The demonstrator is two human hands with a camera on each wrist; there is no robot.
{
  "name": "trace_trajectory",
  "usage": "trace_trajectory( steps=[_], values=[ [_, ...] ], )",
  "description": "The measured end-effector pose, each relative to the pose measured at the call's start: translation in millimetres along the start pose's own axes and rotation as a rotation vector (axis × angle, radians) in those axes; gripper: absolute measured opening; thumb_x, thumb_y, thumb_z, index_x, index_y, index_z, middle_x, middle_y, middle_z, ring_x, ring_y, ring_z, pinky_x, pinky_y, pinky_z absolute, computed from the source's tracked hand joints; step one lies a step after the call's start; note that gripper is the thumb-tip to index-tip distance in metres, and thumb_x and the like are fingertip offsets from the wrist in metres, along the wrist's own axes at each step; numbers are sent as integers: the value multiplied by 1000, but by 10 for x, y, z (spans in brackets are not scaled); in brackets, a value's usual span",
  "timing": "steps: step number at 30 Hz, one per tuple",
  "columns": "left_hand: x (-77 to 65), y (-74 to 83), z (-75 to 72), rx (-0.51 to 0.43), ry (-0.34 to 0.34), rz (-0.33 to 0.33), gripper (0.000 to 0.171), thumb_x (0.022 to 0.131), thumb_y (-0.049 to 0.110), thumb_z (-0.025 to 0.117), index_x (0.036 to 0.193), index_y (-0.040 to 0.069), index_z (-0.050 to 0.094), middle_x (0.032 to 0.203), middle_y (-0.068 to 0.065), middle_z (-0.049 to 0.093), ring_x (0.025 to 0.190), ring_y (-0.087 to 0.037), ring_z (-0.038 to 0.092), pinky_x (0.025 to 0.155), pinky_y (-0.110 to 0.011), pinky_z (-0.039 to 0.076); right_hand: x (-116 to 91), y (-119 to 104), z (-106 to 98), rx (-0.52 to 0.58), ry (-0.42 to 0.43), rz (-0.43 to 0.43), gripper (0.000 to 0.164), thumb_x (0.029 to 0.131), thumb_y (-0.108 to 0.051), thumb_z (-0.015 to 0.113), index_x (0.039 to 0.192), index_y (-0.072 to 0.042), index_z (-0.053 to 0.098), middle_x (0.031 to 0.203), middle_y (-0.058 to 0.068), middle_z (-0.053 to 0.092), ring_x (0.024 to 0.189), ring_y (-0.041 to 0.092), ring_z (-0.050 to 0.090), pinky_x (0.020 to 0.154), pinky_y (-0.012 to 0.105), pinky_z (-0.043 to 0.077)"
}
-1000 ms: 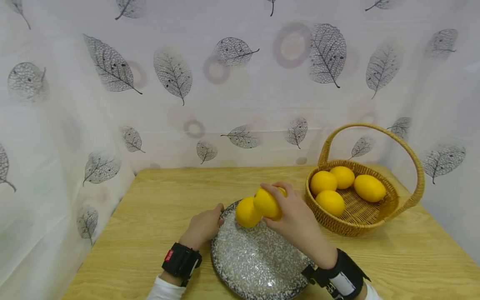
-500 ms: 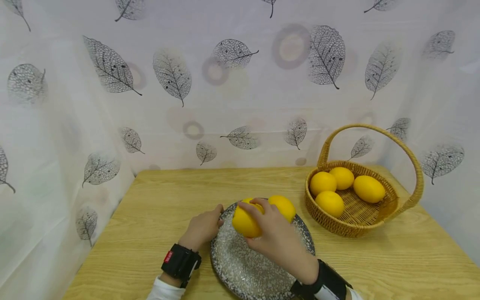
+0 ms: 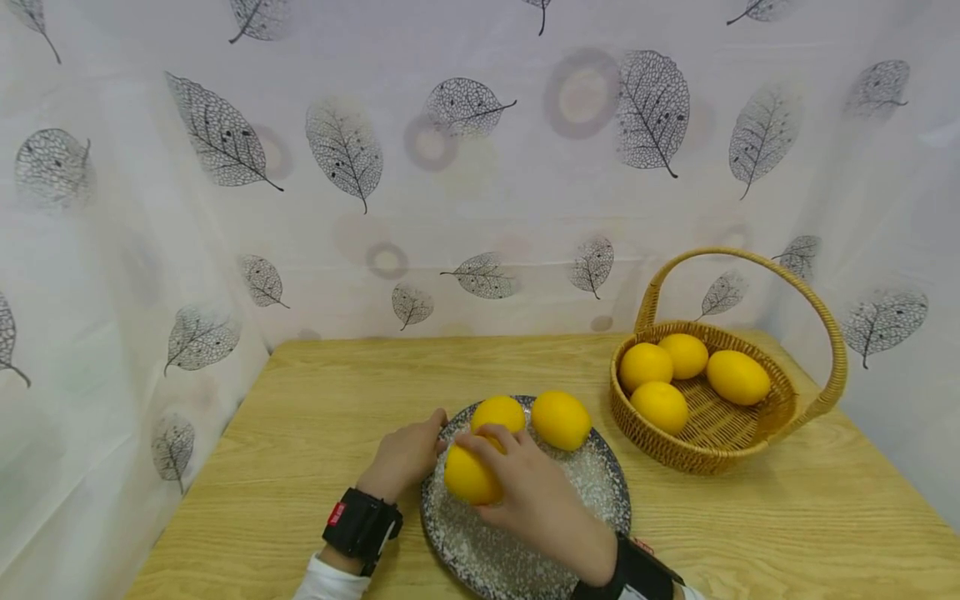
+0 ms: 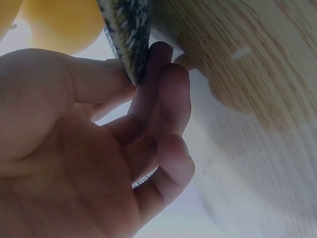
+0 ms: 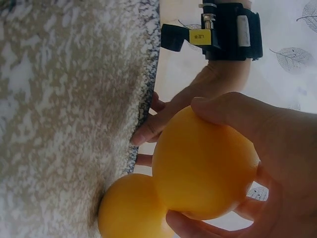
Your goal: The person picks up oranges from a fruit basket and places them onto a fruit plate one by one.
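Held fruit shifted left; plate bears two others, basket holds four.

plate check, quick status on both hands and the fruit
Left hand pinching plate rim. Right hand holding yellow fruit over it. Close by, two other fruits on plate's far side.

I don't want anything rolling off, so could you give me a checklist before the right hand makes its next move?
1. Plate held: ok. The left hand pinches the rim of the speckled plate.
2. Fruit secured: ok. The right hand has thumb and fingers around the held lemon.
3. Room on the plate: ok. Its near side shows bare surface.
4. Held lemon clear of the nearest plate lemon: cannot tell. They overlap in the right wrist view.
5. Held lemon resting on the plate: cannot tell.
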State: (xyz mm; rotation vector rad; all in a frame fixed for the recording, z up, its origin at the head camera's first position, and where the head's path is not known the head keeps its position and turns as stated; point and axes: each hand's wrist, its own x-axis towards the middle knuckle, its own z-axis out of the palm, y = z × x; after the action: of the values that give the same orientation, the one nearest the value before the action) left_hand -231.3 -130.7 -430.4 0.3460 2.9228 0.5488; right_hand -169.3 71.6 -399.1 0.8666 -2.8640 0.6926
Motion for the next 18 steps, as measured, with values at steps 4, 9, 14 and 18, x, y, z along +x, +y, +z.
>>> trace_trajectory(
  steps=[4,9,14,18],
  values=[
    [5,-10,7,0,6,-1,22,100,15,64,120,9,57,79,-5,66,65,-17,55,58,-34,43,5,6,67,-45,17,-17,81,75,-29,90,146,-33,52,141,2,57,117,29,59,87,47,57],
    [8,-15,10,3,6,2,21,100,15,63,119,10,57,80,-6,66,66,-17,56,58,-34,43,8,9,152,-100,6,-31,78,75,-31,90,144,-32,55,141,-1,57,116,25,57,79,41,58],
    [17,-25,29,7,4,-3,21,100,16,63,120,10,57,82,-6,68,66,-17,57,59,-35,43,-4,-8,193,-131,-26,-49,78,74,-34,91,143,-31,55,141,0,58,115,23,55,88,41,56],
    [23,-28,30,4,7,-6,22,100,16,63,120,11,57,82,-6,68,67,-17,57,59,-35,43,0,-2,211,-143,-35,-48,79,73,-34,91,143,-31,55,142,0,57,117,24,55,91,42,56]
  ],
)
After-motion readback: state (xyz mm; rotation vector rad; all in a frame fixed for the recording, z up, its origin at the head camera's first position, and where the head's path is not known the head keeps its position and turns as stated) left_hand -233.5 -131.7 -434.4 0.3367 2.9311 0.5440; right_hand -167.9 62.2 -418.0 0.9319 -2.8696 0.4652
